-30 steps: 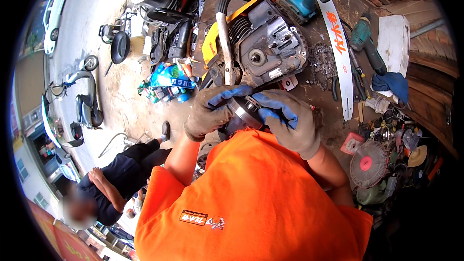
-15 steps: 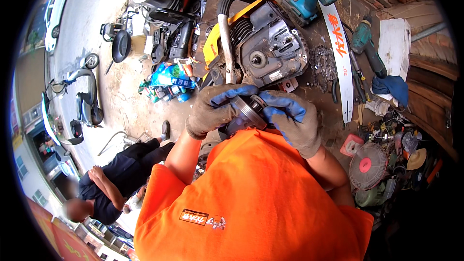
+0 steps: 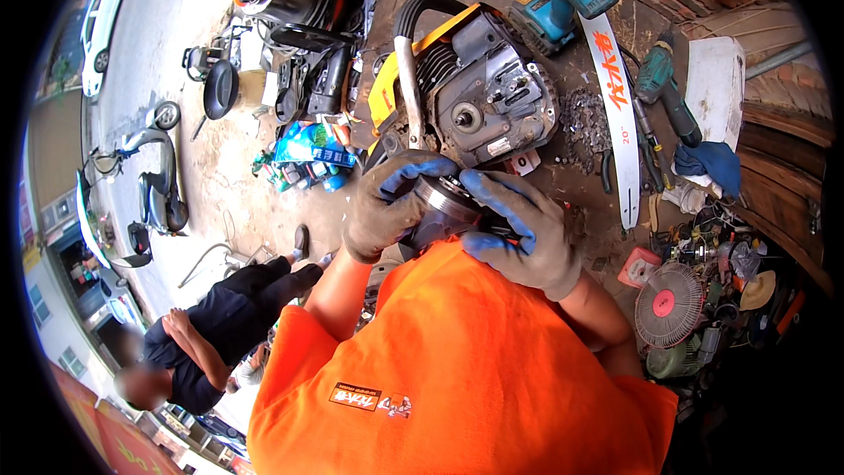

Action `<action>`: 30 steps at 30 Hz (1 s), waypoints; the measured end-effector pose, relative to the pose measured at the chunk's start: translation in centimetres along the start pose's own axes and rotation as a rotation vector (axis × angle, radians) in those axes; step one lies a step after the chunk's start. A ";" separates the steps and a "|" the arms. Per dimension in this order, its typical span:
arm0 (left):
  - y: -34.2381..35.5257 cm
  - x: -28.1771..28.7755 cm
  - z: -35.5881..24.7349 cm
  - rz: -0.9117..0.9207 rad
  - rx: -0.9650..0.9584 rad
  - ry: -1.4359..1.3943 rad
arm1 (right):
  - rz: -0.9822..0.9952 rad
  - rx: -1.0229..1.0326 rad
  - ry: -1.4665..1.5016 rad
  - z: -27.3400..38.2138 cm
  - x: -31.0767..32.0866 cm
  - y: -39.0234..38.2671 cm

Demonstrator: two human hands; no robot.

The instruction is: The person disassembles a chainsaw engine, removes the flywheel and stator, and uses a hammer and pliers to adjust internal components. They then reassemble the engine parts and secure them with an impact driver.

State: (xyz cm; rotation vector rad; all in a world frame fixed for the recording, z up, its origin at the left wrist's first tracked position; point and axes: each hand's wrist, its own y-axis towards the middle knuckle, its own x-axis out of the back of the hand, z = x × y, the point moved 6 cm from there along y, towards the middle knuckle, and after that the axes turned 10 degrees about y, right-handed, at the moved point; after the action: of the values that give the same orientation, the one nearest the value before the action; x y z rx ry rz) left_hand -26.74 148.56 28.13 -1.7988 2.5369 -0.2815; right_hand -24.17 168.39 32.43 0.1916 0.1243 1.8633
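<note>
Both my hands wear grey-brown work gloves with blue patches. Close in front of my chest, my left hand (image 3: 384, 207) is wrapped around a round, shiny metal clutch drum (image 3: 446, 200). My right hand (image 3: 527, 233) closes on the drum's other side, fingertips at its upper edge and thumb below. A dark part shows between the right fingers and thumb, mostly hidden. Just beyond my hands lies a yellow and grey chainsaw (image 3: 492, 97) on its side. Its cover is off, and a bare shaft end (image 3: 464, 118) points up.
A white guide bar (image 3: 615, 114) lies right of the saw, beside a green drill (image 3: 665, 88) and a teal power tool (image 3: 563, 4). A fan (image 3: 668, 303) stands among clutter at right. At left are a person (image 3: 220, 325) with folded arms and a parked scooter (image 3: 158, 176).
My right hand has shifted slightly down and its fingers have spread along the clutch drum. The drum has turned, showing more of its shiny side. My left hand keeps its hold.
</note>
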 end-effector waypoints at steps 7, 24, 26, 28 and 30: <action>-0.2 -0.1 0.9 0.001 0.132 -0.086 | -0.194 -0.004 -0.077 -2.8 -1.2 -1.7; 6.7 3.0 -0.1 0.131 0.356 0.324 | -0.305 -0.057 0.093 -7.5 -2.3 0.3; 7.1 3.1 0.0 0.163 0.355 0.331 | -0.309 -0.043 0.088 -7.5 -2.2 0.5; 7.7 3.1 -0.2 0.166 0.373 0.349 | -0.307 -0.041 0.095 -7.6 -2.2 0.4; 8.1 2.6 -0.6 0.191 0.366 0.374 | -0.303 -0.083 0.104 -7.7 -2.3 -0.3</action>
State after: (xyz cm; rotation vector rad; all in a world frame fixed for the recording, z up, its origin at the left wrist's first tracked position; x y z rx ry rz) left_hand -35.27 148.77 27.68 -1.4677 2.6266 -1.0839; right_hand -24.75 166.37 24.71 0.0157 0.1392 1.5730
